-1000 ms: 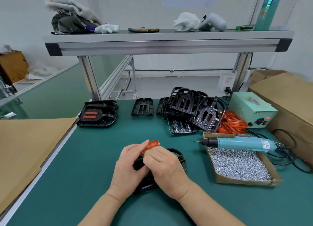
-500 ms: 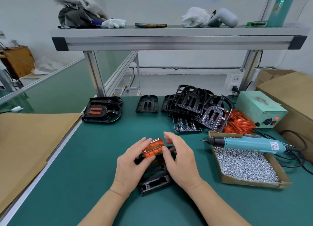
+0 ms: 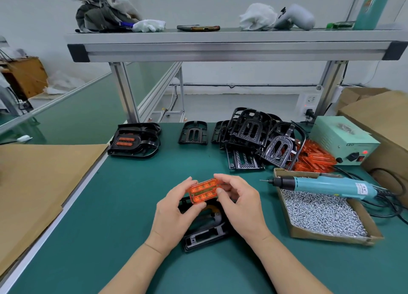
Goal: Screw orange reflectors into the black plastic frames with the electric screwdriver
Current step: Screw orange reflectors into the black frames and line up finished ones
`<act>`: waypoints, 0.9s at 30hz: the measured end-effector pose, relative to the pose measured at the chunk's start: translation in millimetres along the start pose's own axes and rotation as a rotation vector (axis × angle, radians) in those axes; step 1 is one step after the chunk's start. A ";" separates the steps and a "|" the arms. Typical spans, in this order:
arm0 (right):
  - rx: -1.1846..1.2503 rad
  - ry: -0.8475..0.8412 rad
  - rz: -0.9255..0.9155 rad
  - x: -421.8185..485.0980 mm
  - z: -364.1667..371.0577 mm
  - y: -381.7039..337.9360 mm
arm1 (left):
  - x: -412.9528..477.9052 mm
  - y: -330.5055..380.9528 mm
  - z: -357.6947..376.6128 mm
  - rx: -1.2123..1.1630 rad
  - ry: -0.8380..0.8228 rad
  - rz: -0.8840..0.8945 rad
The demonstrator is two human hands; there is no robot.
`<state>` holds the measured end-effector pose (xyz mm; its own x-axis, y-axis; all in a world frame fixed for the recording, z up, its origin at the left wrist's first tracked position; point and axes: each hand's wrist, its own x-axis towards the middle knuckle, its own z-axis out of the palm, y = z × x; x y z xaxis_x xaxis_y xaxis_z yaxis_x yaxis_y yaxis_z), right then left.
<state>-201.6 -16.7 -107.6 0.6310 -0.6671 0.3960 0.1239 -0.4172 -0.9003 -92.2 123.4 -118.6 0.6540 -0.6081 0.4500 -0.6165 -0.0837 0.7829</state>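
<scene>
An orange reflector [image 3: 204,192] is pinched between my left hand [image 3: 176,212] and my right hand [image 3: 240,205], just above a black plastic frame [image 3: 205,232] that lies on the green mat under both hands. The teal electric screwdriver [image 3: 324,184] rests across the top of a cardboard box of screws [image 3: 320,214] to the right, untouched. A pile of black frames [image 3: 254,137] and a heap of orange reflectors [image 3: 313,157] lie behind it.
A finished frame stack with orange reflectors [image 3: 134,141] sits at the back left, a single frame [image 3: 194,135] beside it. A green power supply [image 3: 344,139] and cables lie at the right, cardboard boxes [image 3: 379,117] beyond. A metal shelf [image 3: 234,44] spans overhead.
Both hands have turned the reflector so its broad face shows and lifted it off the frame. The frame now lies flat on the mat beneath them.
</scene>
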 end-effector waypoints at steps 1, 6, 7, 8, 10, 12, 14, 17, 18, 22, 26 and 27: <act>0.011 0.001 0.018 0.1 -0.1 0.6 | 0.2 0.1 0.2 0.002 0.005 0.008; 0.106 -0.012 0.109 2.0 1.2 2.2 | -0.6 0.0 0.8 0.020 0.012 0.050; 0.133 -0.011 0.118 3.5 0.6 1.3 | -1.1 0.2 1.1 0.031 0.003 0.066; 0.170 -0.007 0.126 5.7 -0.4 -0.3 | -1.2 0.3 1.5 0.050 -0.006 0.091; 0.248 0.011 0.136 12.3 -4.3 -4.3 | -2.2 -0.2 1.6 0.081 -0.027 0.132; 0.277 0.001 0.141 19.8 -8.4 -9.1 | -2.5 -1.9 0.9 0.074 -0.042 0.139; 0.268 -0.074 0.152 24.6 -8.2 -14.2 | -1.7 -2.2 -0.1 0.064 -0.040 0.143; 0.209 -0.209 0.192 28.7 -0.7 -17.6 | -1.3 0.9 -0.3 0.078 -0.067 0.169; 0.187 -0.244 0.201 29.7 1.8 -17.7 | -1.0 1.7 0.1 0.085 -0.074 0.176; 0.107 -0.329 0.209 34.2 7.1 -17.4 | -1.5 2.5 0.8 0.090 -0.058 0.139; -0.015 -0.342 0.158 39.7 6.7 -15.6 | -2.8 4.1 -2.2 0.040 -0.131 0.073; -0.049 -0.346 0.148 41.3 5.4 -15.0 | -2.6 4.0 -2.9 0.031 -0.151 0.068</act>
<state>-173.3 -34.6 -78.7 0.8615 -0.4781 0.1708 -0.0191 -0.3667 -0.9301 -95.1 127.0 -115.4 0.5384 -0.7247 0.4301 -0.6717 -0.0609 0.7383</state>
